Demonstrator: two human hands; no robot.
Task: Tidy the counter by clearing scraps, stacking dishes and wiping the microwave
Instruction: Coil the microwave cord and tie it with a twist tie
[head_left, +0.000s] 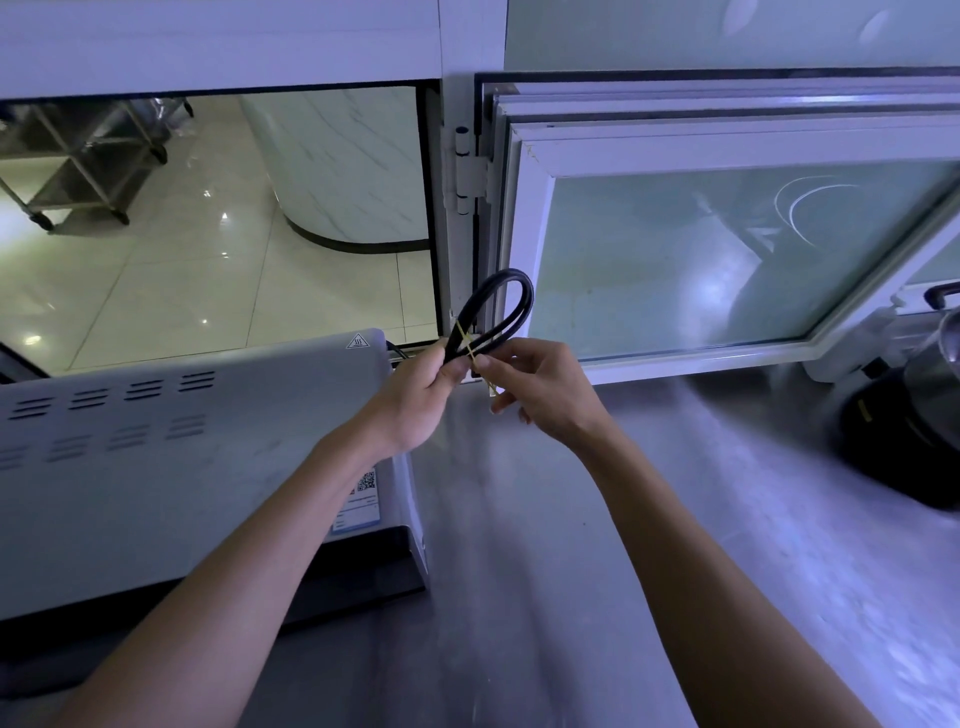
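A white microwave (156, 457) with vent slots on top stands on the steel counter (597, 519) at the left. Its black power cord (511, 306) is folded into a loop above the microwave's back right corner. My left hand (415, 400) grips the folded cord just below the loop. My right hand (540, 389) pinches a thin yellow tie (470, 349) that crosses the cord, and the tie's loose end hangs down below my fingers.
An open pass-through (218, 223) behind the microwave looks onto a tiled floor and a metal trolley (78, 161). A white-framed glass window (727, 244) stands open at the right. A dark appliance with a metal pot (914, 415) sits at the counter's far right.
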